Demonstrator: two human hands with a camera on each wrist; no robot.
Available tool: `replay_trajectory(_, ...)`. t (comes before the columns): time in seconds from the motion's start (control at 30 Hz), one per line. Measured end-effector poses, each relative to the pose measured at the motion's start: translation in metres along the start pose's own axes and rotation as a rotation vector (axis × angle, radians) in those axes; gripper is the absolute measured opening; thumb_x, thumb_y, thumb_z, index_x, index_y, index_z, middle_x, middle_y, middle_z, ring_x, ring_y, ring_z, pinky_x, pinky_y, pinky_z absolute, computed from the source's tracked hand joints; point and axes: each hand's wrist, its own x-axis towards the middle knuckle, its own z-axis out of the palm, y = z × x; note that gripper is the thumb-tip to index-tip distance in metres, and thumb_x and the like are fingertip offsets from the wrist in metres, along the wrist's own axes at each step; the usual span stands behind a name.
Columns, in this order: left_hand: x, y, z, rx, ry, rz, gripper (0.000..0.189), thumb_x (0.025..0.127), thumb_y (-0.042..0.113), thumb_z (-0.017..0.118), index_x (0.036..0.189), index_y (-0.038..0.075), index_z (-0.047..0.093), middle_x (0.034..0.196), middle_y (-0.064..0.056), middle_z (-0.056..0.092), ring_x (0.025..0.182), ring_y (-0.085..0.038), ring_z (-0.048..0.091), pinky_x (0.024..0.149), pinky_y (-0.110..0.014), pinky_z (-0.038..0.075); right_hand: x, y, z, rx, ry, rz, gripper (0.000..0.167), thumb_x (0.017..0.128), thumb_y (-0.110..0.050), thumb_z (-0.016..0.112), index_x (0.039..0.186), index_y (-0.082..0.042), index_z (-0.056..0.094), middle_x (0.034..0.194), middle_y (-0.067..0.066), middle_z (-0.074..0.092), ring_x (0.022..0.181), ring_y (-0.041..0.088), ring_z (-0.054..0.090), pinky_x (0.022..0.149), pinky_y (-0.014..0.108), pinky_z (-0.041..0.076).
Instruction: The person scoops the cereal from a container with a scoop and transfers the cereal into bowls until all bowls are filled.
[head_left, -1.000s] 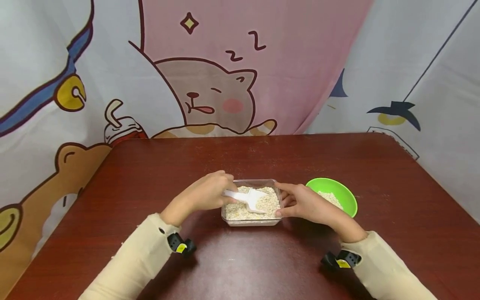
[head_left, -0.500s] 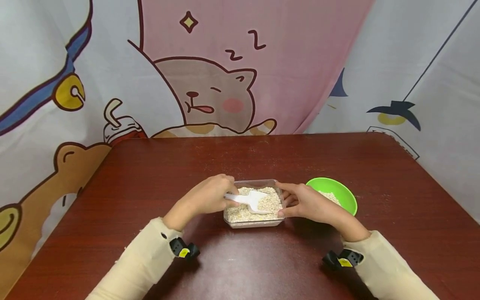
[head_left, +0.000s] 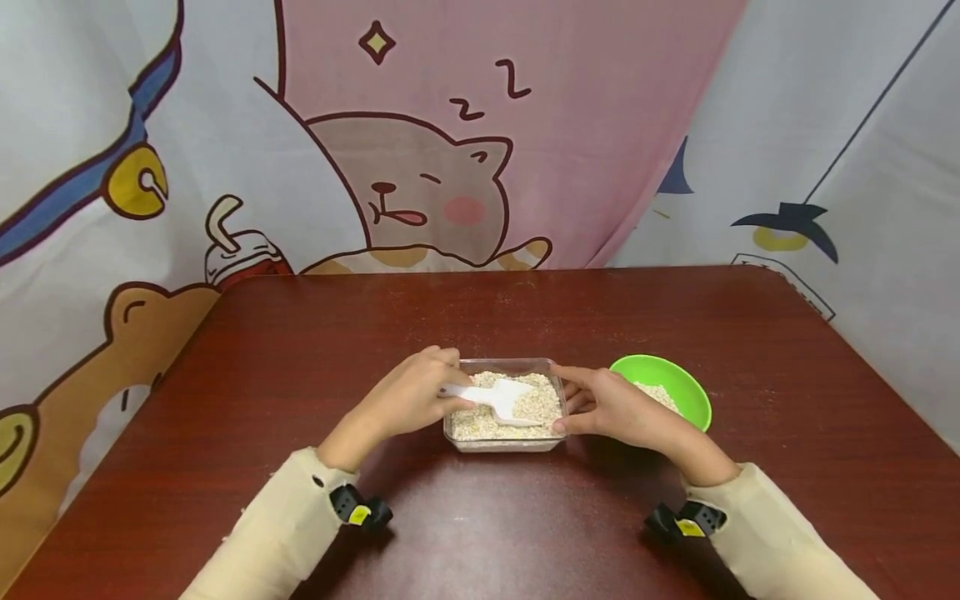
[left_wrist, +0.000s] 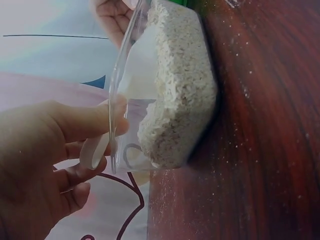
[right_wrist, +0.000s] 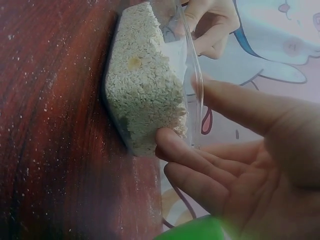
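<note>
A clear plastic box [head_left: 504, 444] filled with oat flakes [head_left: 480, 427] stands on the table in the head view. My left hand [head_left: 412, 392] pinches the handle of a white scoop [head_left: 506, 404], which lies tilted over the flakes with some in its blade. In the left wrist view, the thumb of that hand [left_wrist: 75, 125] overlaps the box's rim. My right hand [head_left: 611, 404] grips the box's right end, thumb near the front corner and index finger near the back one. The right wrist view has this hand's fingertips [right_wrist: 170, 137] against the box wall.
A green bowl [head_left: 693, 392] with some oat flakes [head_left: 658, 394] stands just right of the box, partly behind my right hand. Fine crumbs dot the brown table [head_left: 480, 517]. A printed curtain [head_left: 600, 125] hangs along the table's far edge.
The box, the scoop and my left hand shift slightly right, then back left. The right hand keeps its place at the box's end.
</note>
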Motion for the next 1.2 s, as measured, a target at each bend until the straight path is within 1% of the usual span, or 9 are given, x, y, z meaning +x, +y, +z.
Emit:
replay_trajectory(0.17,-0.004,-0.003,-0.003,-0.01,0.019,0.003,0.011,0.075,0.022,0.075,0.082,0.013,0.072,0.068,0.005,0.041,0.065,-0.011,0.038,0.062,-0.025,0.034,0.0,0.0,0.0,0.045,-0.008,0.006,0.077,0.075,-0.013,0.075,0.133,0.015,0.033,0.096,0.012,0.059,0.083,0.015,0.062,0.071,0.027,0.05)
replay_trajectory(0.3,-0.007,-0.005,-0.005,-0.024,0.027,-0.011,0.014,0.075,0.022,0.075,0.086,0.012,0.073,0.068,0.005,0.043,0.066,-0.011,0.038,0.062,-0.024,0.034,0.0,-0.001,-0.001,0.064,-0.015,0.014,0.077,0.075,-0.011,0.075,0.133,0.015,0.032,0.095,0.012,0.059,0.082,0.016,0.061,0.071,0.027,0.05)
replay_trajectory(0.43,-0.009,-0.007,-0.006,-0.042,0.042,-0.025,0.015,0.075,0.022,0.075,0.086,0.012,0.072,0.068,0.005,0.043,0.066,-0.01,0.038,0.063,-0.025,0.033,0.0,-0.002,-0.002,0.072,-0.027,0.018,0.077,0.075,-0.011,0.075,0.134,0.015,0.031,0.096,0.013,0.058,0.084,0.017,0.061,0.073,0.027,0.05)
replay_trajectory(0.6,-0.012,-0.009,-0.007,-0.076,0.081,-0.042,0.012,0.074,0.02,0.076,0.084,0.014,0.072,0.068,0.006,0.044,0.068,-0.011,0.039,0.063,-0.025,0.034,0.0,-0.003,-0.005,0.072,-0.039,0.0,0.077,0.076,-0.011,0.074,0.133,0.017,0.03,0.097,0.015,0.058,0.085,0.019,0.061,0.074,0.027,0.049)
replay_trajectory(0.77,-0.014,-0.01,-0.009,-0.105,0.127,-0.055,0.013,0.073,0.014,0.077,0.085,0.011,0.073,0.069,0.005,0.045,0.067,-0.012,0.04,0.062,-0.025,0.034,0.001,-0.003,-0.006,0.077,-0.057,-0.01,0.077,0.076,-0.011,0.074,0.132,0.018,0.03,0.097,0.016,0.059,0.086,0.02,0.061,0.073,0.027,0.05)
replay_trajectory(0.93,-0.014,-0.01,-0.012,-0.127,0.147,-0.068,0.015,0.073,0.013,0.077,0.087,0.01,0.072,0.069,0.004,0.045,0.067,-0.013,0.04,0.06,-0.025,0.034,0.001,-0.003,-0.007,0.062,-0.065,0.006,0.076,0.076,-0.011,0.074,0.133,0.016,0.031,0.099,0.016,0.06,0.088,0.022,0.061,0.072,0.027,0.05)
replay_trajectory(1.07,-0.012,-0.009,-0.015,-0.151,0.152,-0.085,0.016,0.074,0.013,0.076,0.089,0.009,0.072,0.069,0.004,0.044,0.067,-0.013,0.04,0.06,-0.026,0.034,0.0,-0.002,-0.009,0.051,-0.069,0.013,0.076,0.077,-0.013,0.074,0.133,0.016,0.032,0.101,0.016,0.06,0.09,0.025,0.061,0.074,0.026,0.049)
replay_trajectory(1.2,-0.007,-0.008,-0.018,-0.167,0.164,-0.077,0.015,0.075,0.013,0.076,0.089,0.01,0.072,0.069,0.005,0.044,0.067,-0.012,0.04,0.06,-0.026,0.034,-0.006,-0.004,-0.015,0.025,-0.035,0.01,0.07,0.078,-0.016,0.073,0.131,0.014,0.038,0.104,0.017,0.061,0.092,0.024,0.062,0.076,0.028,0.049)
